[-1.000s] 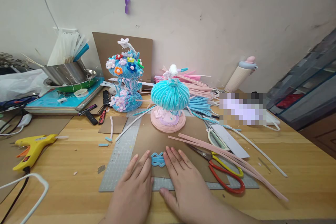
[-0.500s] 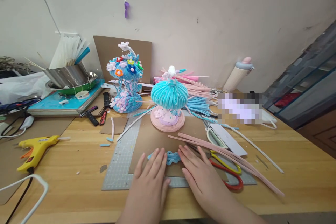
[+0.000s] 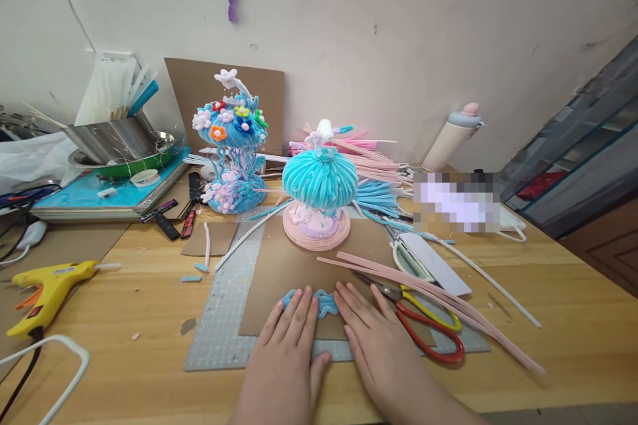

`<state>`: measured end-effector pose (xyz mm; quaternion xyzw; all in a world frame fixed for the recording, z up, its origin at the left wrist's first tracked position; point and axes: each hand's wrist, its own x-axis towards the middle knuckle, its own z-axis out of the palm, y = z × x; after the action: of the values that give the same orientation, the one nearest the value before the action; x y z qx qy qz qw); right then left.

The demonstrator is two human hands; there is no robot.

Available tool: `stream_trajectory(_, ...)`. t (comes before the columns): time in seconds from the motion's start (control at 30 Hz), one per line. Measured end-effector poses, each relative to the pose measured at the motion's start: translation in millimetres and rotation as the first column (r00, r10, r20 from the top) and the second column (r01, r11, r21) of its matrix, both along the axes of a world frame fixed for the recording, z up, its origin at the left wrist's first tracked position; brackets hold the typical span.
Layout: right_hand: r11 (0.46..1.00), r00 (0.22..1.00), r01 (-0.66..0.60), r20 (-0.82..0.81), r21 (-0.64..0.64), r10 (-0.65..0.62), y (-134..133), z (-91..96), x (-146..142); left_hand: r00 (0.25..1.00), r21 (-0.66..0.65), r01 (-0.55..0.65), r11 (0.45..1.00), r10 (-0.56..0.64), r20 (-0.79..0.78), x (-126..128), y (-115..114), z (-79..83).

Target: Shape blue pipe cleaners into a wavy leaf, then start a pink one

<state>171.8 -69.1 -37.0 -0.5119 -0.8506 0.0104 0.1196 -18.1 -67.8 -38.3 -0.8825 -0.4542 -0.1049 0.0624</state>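
Note:
My left hand [image 3: 286, 339] lies flat, fingers stretched, over wavy blue pipe cleaners [image 3: 326, 303] on a sheet of cardboard [image 3: 279, 269]. The thumb sticks out to the right. My right hand [image 3: 373, 332] is also flat, with its fingertips at the right end of the wavy strip. What lies under the palms and fingers is hidden. Behind the hands stands a pipe-cleaner piece with a turquoise ribbed dome [image 3: 319, 176] and a pink round base [image 3: 317, 232]. Red-and-yellow-handled scissors [image 3: 431, 339] rest beside my right hand, partly under long pink pipe cleaners [image 3: 438, 299].
A grey cutting mat [image 3: 219, 319] lies beneath the cardboard. On the left are a yellow glue gun [image 3: 52, 289] and a metal bowl [image 3: 117, 139]. A flower-covered blue piece [image 3: 234, 133] stands behind. Blue pipe cleaners [image 3: 379, 198] and a bottle [image 3: 448, 143] sit at the back right.
The view has shifted a little, moving the left-hand objects further left. My left thumb is spread further from the fingers. Both hands stay flat at the blue wavy strip.

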Motion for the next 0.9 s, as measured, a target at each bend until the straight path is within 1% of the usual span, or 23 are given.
stream_trajectory(0.1,1.0,1.0,0.003,-0.002,-0.024,-0.003,-1,2.8,0,1.0,-0.002,0.001,1.0,-0.001,0.016,-1,0,-0.1)
stream_trajectory(0.17,0.999,1.0,-0.002,-0.011,-0.051,0.002,-3,8.0,-1,1.0,0.005,0.011,1.0,-0.011,0.023,-2,1,1.1)
stream_trajectory(0.23,0.999,0.999,0.008,-0.047,-0.05,-0.01,-4,15.5,1,1.0,0.019,0.012,1.0,-0.013,0.018,-6,2,3.2)
stream_trajectory(0.3,0.998,0.992,0.063,-0.114,0.008,-0.062,-1,23.3,8,1.0,0.034,-0.004,0.999,0.004,0.004,-12,6,6.0)
stream_trajectory(0.33,0.992,0.982,0.113,-0.155,0.057,-0.103,3,26.5,13,1.0,0.042,-0.019,0.999,0.019,-0.002,-15,10,7.6)
stream_trajectory(0.4,0.965,0.958,0.216,-0.225,0.148,-0.18,16,30.3,29,0.998,0.049,-0.059,0.997,0.059,-0.006,-23,20,11.8)
stream_trajectory(0.43,0.951,0.946,0.261,-0.241,0.167,-0.217,24,30.7,38,0.997,0.053,-0.08,0.995,0.08,-0.001,-26,25,14.4)
stream_trajectory(0.53,0.953,0.944,0.295,-0.174,0.063,-0.28,49,28.6,61,0.986,0.046,-0.169,0.985,0.169,-0.003,-33,40,24.6)
stream_trajectory(0.63,0.954,0.946,0.294,-0.127,-0.059,-0.3,64,26.9,73,0.976,0.072,-0.215,0.974,0.213,0.033,-31,44,35.1)
stream_trajectory(0.73,0.952,0.944,0.287,-0.136,-0.108,-0.3,68,27.9,76,0.979,0.04,-0.193,0.98,0.19,0.068,-23,37,40.5)
stream_trajectory(0.9,0.947,0.941,0.271,-0.161,-0.169,-0.298,74,34.7,86,0.979,-0.104,-0.134,0.985,0.148,0.139,-11,22,41.2)
